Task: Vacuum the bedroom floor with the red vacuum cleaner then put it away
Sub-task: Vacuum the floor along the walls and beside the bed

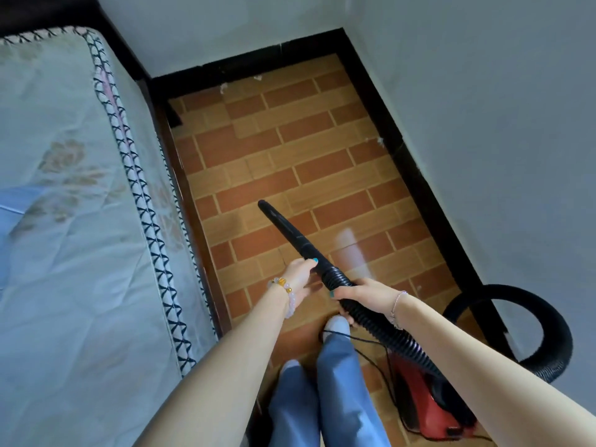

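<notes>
- Head view: my left hand (pixel 298 275) curls round the thick end of the black nozzle (pixel 287 230), and my right hand (pixel 361 296) grips the ribbed hose (pixel 396 337) just behind it.
- The red vacuum cleaner (pixel 425 404) sits on the tiled floor (pixel 290 150) by my right leg.
- I judge the nozzle light and stiff and the hose springy. The body is probably heavier, so I steer from the nozzle's base.

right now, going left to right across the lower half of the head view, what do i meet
mattress → wooden bed rail → left hand gripping the nozzle → right hand gripping the ribbed hose → red vacuum cleaner → grey wall
</notes>
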Demonstrator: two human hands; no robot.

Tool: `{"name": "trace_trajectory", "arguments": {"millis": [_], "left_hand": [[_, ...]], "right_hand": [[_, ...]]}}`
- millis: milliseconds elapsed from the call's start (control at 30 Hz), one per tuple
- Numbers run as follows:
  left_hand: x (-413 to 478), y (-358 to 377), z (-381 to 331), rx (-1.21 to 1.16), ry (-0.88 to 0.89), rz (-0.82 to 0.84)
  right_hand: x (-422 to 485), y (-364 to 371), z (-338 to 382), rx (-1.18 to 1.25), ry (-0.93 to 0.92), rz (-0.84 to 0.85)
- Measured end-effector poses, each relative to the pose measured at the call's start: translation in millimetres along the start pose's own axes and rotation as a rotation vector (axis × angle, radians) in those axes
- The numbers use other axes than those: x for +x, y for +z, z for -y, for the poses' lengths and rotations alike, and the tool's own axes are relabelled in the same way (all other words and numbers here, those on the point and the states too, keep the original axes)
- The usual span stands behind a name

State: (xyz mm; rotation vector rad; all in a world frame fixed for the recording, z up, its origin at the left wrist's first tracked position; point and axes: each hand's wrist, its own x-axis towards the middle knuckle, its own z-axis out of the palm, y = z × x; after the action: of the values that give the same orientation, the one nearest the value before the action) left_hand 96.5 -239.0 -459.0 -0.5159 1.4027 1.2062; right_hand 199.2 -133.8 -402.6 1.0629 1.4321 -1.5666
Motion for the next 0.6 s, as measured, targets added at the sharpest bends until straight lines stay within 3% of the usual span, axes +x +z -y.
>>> {"name": "trace_trajectory", "arguments": {"millis": [233, 600], "left_hand": [[30.0, 14.9, -63.7, -0.255, 0.015, -0.090], [76.2, 32.3, -152.3, -0.288, 0.003, -0.272]], "right_hand": [[33.2, -28.3, 63.6, 0.184, -0.044, 0.134], [74.6, -92.6, 133.4, -0.279, -0.067, 0.101]]}}
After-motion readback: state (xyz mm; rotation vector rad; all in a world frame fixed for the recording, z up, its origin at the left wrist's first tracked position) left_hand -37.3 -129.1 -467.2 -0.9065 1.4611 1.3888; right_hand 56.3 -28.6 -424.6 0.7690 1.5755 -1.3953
